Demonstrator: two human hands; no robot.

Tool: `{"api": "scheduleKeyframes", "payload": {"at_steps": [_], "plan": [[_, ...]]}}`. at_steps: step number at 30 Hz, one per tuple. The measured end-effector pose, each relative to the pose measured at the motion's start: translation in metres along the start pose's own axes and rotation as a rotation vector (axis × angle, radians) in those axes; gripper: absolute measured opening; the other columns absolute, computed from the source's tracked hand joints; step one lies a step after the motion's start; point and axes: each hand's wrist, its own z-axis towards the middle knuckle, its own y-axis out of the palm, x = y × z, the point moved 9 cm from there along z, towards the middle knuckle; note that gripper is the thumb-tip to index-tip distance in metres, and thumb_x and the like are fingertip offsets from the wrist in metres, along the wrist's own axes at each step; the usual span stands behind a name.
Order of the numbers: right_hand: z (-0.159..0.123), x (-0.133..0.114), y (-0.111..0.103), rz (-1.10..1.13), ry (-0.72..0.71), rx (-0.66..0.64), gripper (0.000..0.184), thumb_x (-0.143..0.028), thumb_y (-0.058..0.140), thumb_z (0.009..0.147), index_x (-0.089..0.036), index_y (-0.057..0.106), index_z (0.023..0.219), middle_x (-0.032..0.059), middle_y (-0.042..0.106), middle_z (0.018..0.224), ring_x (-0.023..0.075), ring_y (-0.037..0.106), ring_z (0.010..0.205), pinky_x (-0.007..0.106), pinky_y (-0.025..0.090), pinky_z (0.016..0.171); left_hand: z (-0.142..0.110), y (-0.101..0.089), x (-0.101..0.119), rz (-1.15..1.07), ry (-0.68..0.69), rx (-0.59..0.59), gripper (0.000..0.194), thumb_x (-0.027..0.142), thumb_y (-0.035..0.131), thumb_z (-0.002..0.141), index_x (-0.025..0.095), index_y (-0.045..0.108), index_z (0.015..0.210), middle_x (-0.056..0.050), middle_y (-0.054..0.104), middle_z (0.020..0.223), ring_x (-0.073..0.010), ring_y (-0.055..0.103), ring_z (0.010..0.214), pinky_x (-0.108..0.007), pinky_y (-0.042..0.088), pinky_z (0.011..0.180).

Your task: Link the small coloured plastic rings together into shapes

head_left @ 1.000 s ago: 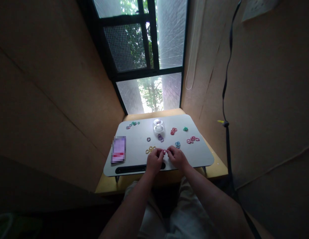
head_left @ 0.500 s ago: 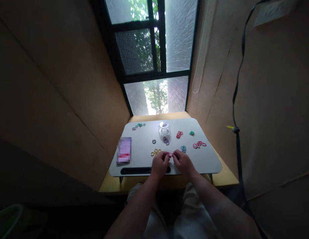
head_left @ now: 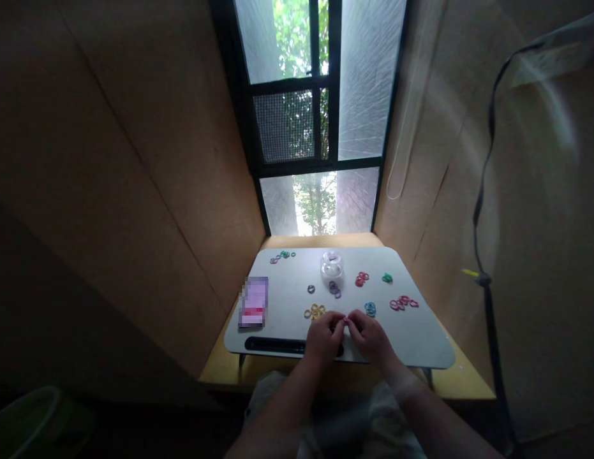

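Observation:
Over the front of a white folding lap desk (head_left: 282, 312), my left hand (head_left: 324, 338) and my right hand (head_left: 372, 336) meet fingertip to fingertip. Both pinch a small pink hair tie (head_left: 346, 320), mostly covered by the fingers. Yellow hair ties (head_left: 316, 311) lie just beyond my left hand, blue ones (head_left: 370, 309) just beyond my right. Farther back are a dark grey hair tie (head_left: 311, 289), purple ones (head_left: 334, 290), red ones (head_left: 362, 278) and a green bunch (head_left: 386, 278). Pinkish-red hair ties (head_left: 404, 303) lie to the right.
A clear rounded jar (head_left: 332, 271) stands at the back middle. Mixed hair ties (head_left: 283, 255) lie back left, above a blurred phone (head_left: 254, 301). A black slot (head_left: 275, 345) runs along the front edge. A dark cable (head_left: 488, 319) hangs at right.
The view has shifted, so everything appears lower and farther right. My fingertips have drawn closer together, and less of the pink hair tie shows between them.

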Motion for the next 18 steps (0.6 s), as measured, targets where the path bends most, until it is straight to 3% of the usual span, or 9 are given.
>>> {"api": "scheduleKeyframes", "payload": {"at_steps": [18], "plan": [[-0.0001, -0.0064, -0.0003, 0.001, -0.029, -0.046, 0.012, -0.024, 0.047, 0.084, -0.021, 0.055, 0.076, 0.0003, 0.060, 0.068, 0.0157, 0.055, 0.062, 0.026, 0.039, 0.060, 0.0006, -0.0018, -0.0030, 0.024, -0.027, 0.012, 0.011, 0.024, 0.051, 0.085, 0.022, 0.062, 0.085, 0.001, 0.066, 0.077, -0.0143, 0.059, 0.072, -0.027, 0.044, 0.070]]}}
